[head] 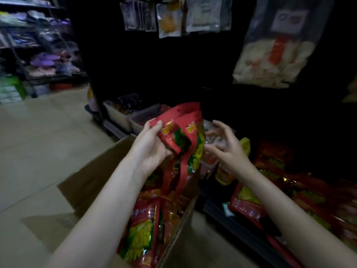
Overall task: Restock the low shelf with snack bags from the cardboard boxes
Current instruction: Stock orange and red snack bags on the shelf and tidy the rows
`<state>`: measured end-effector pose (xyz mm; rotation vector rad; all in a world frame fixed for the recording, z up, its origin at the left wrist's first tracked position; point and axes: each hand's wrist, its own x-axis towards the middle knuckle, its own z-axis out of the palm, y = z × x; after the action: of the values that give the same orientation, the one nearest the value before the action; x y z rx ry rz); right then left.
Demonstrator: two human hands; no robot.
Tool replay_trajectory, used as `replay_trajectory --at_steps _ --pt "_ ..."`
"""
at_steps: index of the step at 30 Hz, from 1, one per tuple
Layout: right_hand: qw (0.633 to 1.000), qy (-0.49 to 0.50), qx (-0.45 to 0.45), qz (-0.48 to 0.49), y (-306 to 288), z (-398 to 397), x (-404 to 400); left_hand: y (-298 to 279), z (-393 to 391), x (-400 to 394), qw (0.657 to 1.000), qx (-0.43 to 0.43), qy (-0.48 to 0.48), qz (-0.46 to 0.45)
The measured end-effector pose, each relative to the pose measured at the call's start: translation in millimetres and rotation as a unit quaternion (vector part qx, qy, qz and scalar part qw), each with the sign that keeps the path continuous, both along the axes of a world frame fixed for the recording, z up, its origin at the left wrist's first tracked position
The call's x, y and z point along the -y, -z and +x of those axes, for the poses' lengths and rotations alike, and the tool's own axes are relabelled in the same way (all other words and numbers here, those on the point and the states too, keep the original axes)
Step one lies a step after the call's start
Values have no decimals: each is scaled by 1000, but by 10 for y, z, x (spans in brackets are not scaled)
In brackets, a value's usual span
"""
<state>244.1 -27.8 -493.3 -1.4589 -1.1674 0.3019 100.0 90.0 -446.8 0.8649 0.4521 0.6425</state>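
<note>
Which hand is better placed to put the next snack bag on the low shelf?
The right hand. It is open and empty, beside the red snack bags that the left hand grips above the cardboard box, and it is nearer the low shelf, on the right.

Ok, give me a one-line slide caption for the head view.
Left hand lifts red snack bags from the cardboard box while the open right hand reaches in, low shelf alongside.

Red snack bags (289, 192) crowd the low shelf (237, 227); open dark space lies above them.
</note>
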Motion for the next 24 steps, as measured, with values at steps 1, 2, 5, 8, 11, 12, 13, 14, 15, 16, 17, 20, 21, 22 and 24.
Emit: replay_trajectory --at_steps 1,2,5,8,11,12,13,14,15,16,17,20,21,22,24 --pt "1000 25 -11 -2 16 66 53 -28 75 76 999 -3 32 18" --pt "999 40 -10 -6 31 123 109 -61 154 153 997 -9 62 42" --pt "998 64 -25 2 4 302 313 -205 395 368 985 -21 125 120" --pt "993 79 -87 22 -98 536 526 -385 633 564 972 -18 165 164" --pt "981 96 -165 39 -210 713 708 -468 912 816 959 -20 192 207" --pt "977 94 -187 46 -226 777 776 -465 1010 919 953 -25 199 228" --pt "973 83 -207 55 -230 838 840 -439 1111 1013 945 -32 202 254" --pt "970 71 -225 59 -226 898 905 -405 1206 1092 940 -40 202 272" --pt "968 68 -236 57 -211 968 1006 -366 1302 1179 937 -46 202 281" --pt "967 73 -239 53 -184 1028 1099 -320 1375 1224 937 -51 198 282" --pt "966 89 -237 50 -143 1084 1211 -257 1458 1254 939 -53 196 279" --pt "955 139 -262 10 148 1244 1627 22 1705 1348 933 -64 228 272" --pt "948 142 -286 -5 288 1282 1767 129 1781 1394 925 -71 254 273" --pt "939 148 -311 -11 431 1314 1912 241 1856 1458 918 -78 282 267" --pt "917 187 -352 -5 673 1342 2135 487 2008 1578 918 -89 304 238"
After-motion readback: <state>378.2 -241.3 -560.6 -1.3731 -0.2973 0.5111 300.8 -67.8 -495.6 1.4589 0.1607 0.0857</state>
